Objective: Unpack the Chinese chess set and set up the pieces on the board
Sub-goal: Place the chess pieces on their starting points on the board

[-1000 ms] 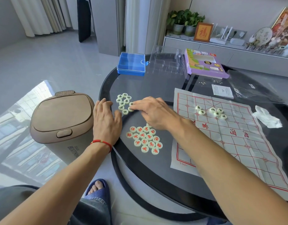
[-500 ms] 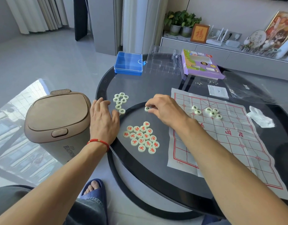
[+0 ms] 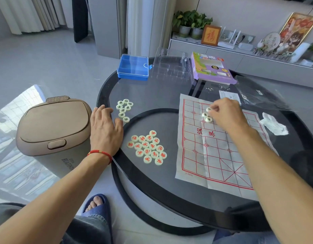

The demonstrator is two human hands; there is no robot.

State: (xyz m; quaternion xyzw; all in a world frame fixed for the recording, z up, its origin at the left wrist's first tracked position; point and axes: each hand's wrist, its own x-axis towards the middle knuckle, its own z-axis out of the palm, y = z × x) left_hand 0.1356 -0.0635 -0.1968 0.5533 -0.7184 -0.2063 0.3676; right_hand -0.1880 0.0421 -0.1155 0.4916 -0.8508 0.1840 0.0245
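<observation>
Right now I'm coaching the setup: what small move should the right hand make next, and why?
Probably lower the piece pinched by the right hand onto the board and release it; it sits just above the dark-lettered pieces there.

Left hand (image 3: 105, 131): palm down, fingers straight and slightly spread, pointing away from the body; forearm bare, reaching in from the lower left, a red cord around the wrist.

Right hand (image 3: 226, 114): stretched forward and to the right, back of the hand up, fingers curled under, fingertips (image 3: 213, 109) pinching a small round game piece (image 3: 208, 109); forearm bare, running in from the lower right corner, elbow out of view.

Hands well apart. One foot in a blue sandal at bottom centre.
</observation>
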